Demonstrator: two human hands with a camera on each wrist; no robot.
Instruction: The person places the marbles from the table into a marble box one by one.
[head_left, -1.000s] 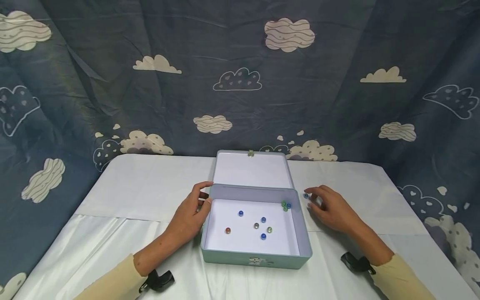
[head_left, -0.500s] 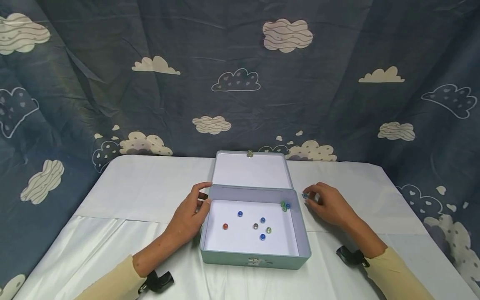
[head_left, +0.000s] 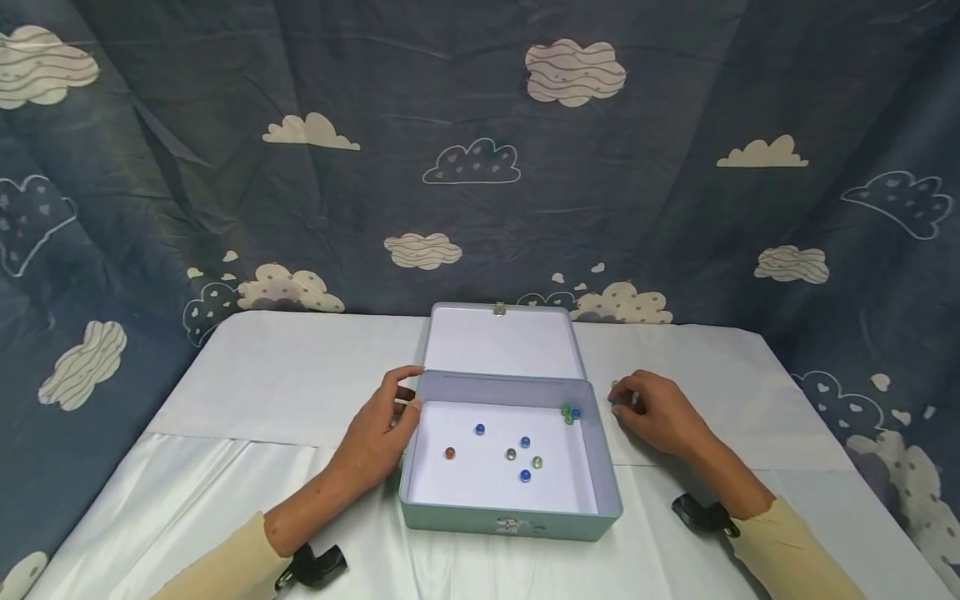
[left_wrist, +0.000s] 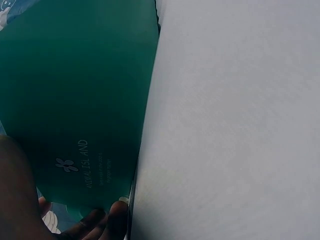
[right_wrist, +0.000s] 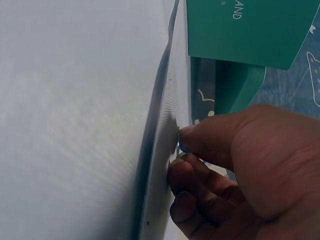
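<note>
In the head view a green tin box (head_left: 510,521) with a white interior stands with its hinged lid (head_left: 502,342) laid back. Several glass marbles lie inside, among them a red marble (head_left: 450,453), a grey marble (head_left: 511,454) and a pale green marble (head_left: 537,462). My left hand (head_left: 375,437) rests at the box's back left, thumb and index finger spread against its side and rear corner. Beyond the box's right wall, close over the cloth, my right hand (head_left: 660,412) pinches a blue marble (right_wrist: 183,146) between thumb and index finger, mostly hidden by them.
A cluster of green and blue marbles (head_left: 569,414) sits in the box's back right corner. White cloth (head_left: 712,367) covers the table. Behind it hangs a dark blue curtain (head_left: 480,100) with printed clouds.
My right fingers have closed around the blue marble beside the box and drawn slightly nearer. Inside the box the red marble has rolled a little left and back. My left hand stays put.
</note>
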